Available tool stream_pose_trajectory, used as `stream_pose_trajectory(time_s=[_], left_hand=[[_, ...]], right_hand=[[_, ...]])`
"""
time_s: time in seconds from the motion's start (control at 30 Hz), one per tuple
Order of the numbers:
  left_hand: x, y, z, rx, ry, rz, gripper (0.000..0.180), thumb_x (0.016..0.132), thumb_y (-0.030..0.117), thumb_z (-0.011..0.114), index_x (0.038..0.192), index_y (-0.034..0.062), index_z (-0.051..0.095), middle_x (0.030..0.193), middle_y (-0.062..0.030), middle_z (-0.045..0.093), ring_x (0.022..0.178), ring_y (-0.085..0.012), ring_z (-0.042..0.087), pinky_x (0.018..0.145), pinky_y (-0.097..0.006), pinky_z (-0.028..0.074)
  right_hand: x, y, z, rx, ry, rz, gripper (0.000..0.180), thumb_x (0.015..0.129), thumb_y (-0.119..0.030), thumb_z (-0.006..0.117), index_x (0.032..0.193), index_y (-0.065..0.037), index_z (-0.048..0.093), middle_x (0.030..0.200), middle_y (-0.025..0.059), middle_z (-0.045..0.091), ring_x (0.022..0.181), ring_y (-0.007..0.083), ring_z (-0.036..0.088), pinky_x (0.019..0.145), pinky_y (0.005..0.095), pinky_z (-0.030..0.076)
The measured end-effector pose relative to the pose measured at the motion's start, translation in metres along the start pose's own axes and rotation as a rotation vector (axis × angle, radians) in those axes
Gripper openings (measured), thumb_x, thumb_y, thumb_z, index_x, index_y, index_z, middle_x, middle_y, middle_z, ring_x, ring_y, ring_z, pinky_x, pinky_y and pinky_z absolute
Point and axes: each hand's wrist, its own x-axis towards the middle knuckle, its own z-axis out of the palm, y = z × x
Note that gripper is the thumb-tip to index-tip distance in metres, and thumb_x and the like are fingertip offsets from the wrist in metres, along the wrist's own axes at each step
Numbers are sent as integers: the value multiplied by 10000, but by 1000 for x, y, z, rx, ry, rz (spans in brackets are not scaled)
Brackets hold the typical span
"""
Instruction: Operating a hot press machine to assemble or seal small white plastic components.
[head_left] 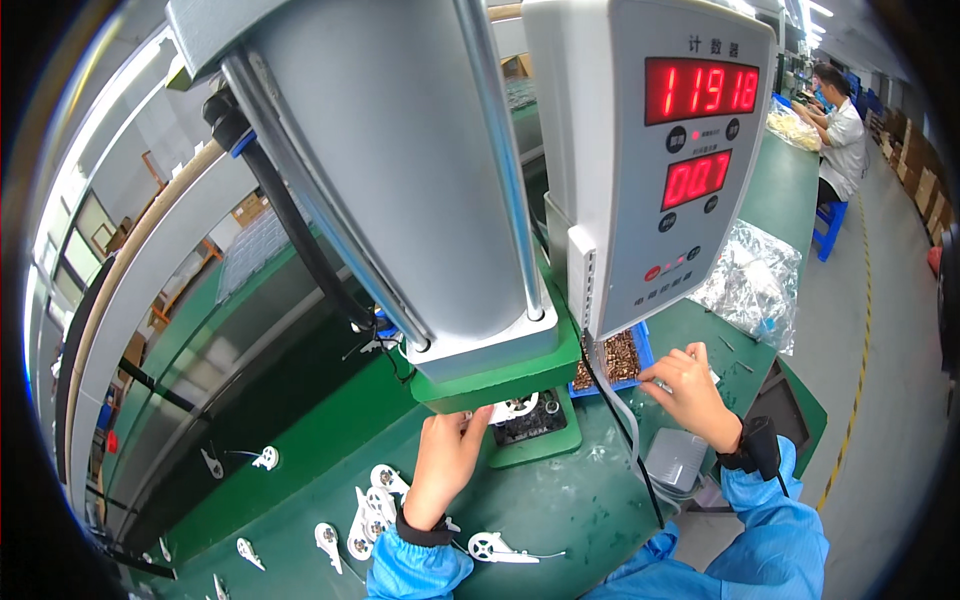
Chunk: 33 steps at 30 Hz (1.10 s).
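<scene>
My left hand (449, 458) reaches under the head of a pneumatic press (385, 160). Its thumb and fingers are closed at the edge of a white plastic part (517, 408) with a round end, lying over the dark fixture (532, 424). The fingertips are partly hidden there. My right hand (692, 398) is raised beside a blue tray (644, 345) full of small copper-coloured pieces (622, 358). Its thumb and index finger are pinched together at the tray's right edge; whatever is between them is too small to make out.
More white plastic parts (378, 500) lie in a heap and scattered on the green table. A grey control box (625, 260) with red digits hangs above the tray. A clear plastic bag (755, 285) and a grey translucent container (675, 460) are at right. Another person (843, 140) sits farther back.
</scene>
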Motion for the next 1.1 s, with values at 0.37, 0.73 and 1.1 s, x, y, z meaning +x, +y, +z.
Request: stream_pose_trajectory(time_s=[0.37,0.73,1.1], left_hand=[[21,-1,-8,130,-54,161,216,863,221,557,896,16,615,605,-118,542,535,-182,471,530,-317,401],[5,9,0,267,-19,9,266,854,233,541,756,-11,587,611,-215,499,579,-388,491,535,-397,390],[-49,5,-27,486,16,37,265,825,160,574,1044,20,522,877,-155,541,784,-330,555,643,-384,444]], right_hand=[[18,-26,19,167,152,30,84,719,-105,671,783,-93,616,712,4,592,670,171,522,705,310,328],[12,-26,22,222,169,100,85,711,-81,666,784,-70,624,734,15,606,670,175,520,700,306,340],[4,-22,58,353,444,284,103,701,24,651,789,-16,616,749,78,607,671,208,532,596,294,422]])
